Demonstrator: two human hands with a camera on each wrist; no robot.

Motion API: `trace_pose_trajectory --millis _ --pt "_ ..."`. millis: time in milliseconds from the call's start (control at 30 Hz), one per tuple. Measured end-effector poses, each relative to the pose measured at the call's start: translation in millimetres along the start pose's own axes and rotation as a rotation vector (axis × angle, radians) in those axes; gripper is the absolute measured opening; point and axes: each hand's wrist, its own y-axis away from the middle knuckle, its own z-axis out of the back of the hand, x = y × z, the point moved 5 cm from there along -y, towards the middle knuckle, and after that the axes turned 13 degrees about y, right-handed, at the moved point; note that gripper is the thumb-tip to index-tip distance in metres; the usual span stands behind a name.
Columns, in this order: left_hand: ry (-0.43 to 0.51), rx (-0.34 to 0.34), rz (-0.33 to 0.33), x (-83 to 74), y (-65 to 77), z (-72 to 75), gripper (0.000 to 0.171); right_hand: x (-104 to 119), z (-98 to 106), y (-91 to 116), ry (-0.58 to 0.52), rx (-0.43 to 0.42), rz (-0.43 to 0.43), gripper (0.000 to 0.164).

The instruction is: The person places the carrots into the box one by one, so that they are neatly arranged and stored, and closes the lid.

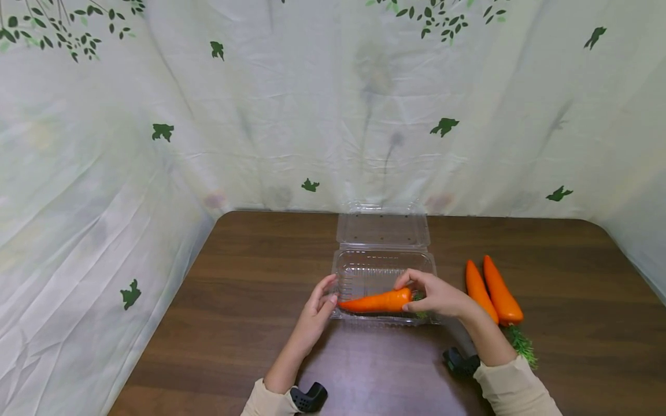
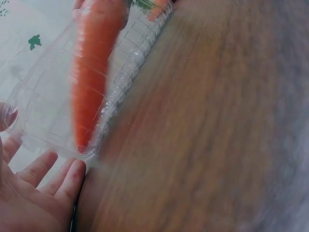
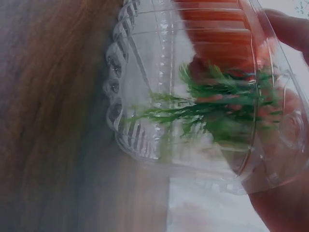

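My right hand (image 1: pixel 439 296) grips an orange carrot (image 1: pixel 376 302) by its thick end, thumb on the near side and fingers on the far side. The carrot lies lengthwise over the near part of a clear plastic clamshell box (image 1: pixel 359 267), its tip pointing left. Through the box wall in the right wrist view, its green leafy top (image 3: pixel 217 104) shows beside that hand. At the box's left edge is my left hand (image 1: pixel 314 316), fingers spread and loosely bent close to the carrot's tip. Whether those fingers press the box is hard to tell.
The box's lid (image 1: pixel 382 230) stands open toward the back curtain (image 1: pixel 291 115). Two more carrots, one slimmer (image 1: pixel 478 289) and one thicker (image 1: pixel 500 294), lie side by side right of the box, with green leaves at their near end. All rest on a brown wooden table (image 1: pixel 244 277).
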Motion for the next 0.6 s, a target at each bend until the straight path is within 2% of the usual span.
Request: trace_pose_trajectory --millis 333,467,600 --pt "0.011 0.008 0.000 1.4 -0.8 0.6 0.045 -1.0 -4.5 -2.1 -0.002 0.096 -0.028 0.030" --pt "0.015 0.012 -0.004 2.2 -1.0 0.8 0.045 0.4 -4.7 -2.3 -0.026 0.099 -0.022 0.032" --pt "0.021 0.019 -0.004 2.0 -0.8 -0.1 0.046 0.8 -2.3 -0.8 -0.071 0.063 -0.026 0.033"
